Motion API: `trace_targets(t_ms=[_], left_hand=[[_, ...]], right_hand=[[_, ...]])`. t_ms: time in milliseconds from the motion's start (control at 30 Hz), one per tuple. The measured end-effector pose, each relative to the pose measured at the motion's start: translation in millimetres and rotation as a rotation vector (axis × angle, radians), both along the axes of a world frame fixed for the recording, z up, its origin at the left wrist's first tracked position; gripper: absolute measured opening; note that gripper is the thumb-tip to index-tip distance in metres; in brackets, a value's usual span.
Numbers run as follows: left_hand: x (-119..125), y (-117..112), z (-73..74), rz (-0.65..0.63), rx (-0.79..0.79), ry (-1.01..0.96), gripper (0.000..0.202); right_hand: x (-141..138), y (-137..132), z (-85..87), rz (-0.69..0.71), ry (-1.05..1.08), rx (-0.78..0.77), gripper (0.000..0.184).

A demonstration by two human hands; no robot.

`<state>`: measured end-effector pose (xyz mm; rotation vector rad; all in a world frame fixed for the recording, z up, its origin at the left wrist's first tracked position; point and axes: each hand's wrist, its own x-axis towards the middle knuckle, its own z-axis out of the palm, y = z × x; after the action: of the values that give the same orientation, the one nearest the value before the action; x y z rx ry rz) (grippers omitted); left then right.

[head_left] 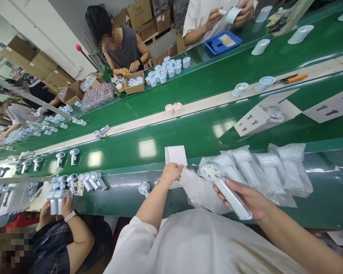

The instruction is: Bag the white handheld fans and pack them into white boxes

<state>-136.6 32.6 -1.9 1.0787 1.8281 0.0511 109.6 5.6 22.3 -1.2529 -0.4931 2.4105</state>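
Gripping a light-blue handheld fan (234, 199), my right hand (255, 200) has its thumb on one side of the handle and the other fingers curled on the far side. The round head of the fan points away from my body, to the left, and the end of the handle comes nearer to me. The fan is in the air, above the metal worktop (117, 198) and just beside a clear bag (201, 192), which lies spread in front of my white shirt (200, 243).

My left hand (171, 174) is closed, and its thumb and fingers pinch the left edge of this bag. Just past these fingers there is a white wrapping piece (176, 154), which reaches over the border of the green belt (122, 152); I cannot tell well if it belongs to the same bag or is a separate one.

To the right, beyond my right hand, several filled bags (293, 171) lie side by side, with pale things inside. Near my left forearm, on the other side, a second fan (144, 188) rests on the worktop. Farther on the belt stands an opened white box (247, 123). At my left, a co-worker (77, 232) holds pale-blue pieces (57, 199) with two hands.
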Motion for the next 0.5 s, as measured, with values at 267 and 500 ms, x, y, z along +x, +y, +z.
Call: trace_targets(t_ms=[267, 500], left_hand=[[-10.3, -69.6, 34.8, -0.082, 0.462, -0.461, 0.052], [-7.8, -80.8, 53.4, -0.324, 0.524, -0.464, 0.08]], right_hand=[[-25.2, -8.6, 23.4, 0.304, 0.165, 0.036, 0.118], [-32.7, -18.3, 35.9, 0.45, 0.248, 0.05, 0.116]])
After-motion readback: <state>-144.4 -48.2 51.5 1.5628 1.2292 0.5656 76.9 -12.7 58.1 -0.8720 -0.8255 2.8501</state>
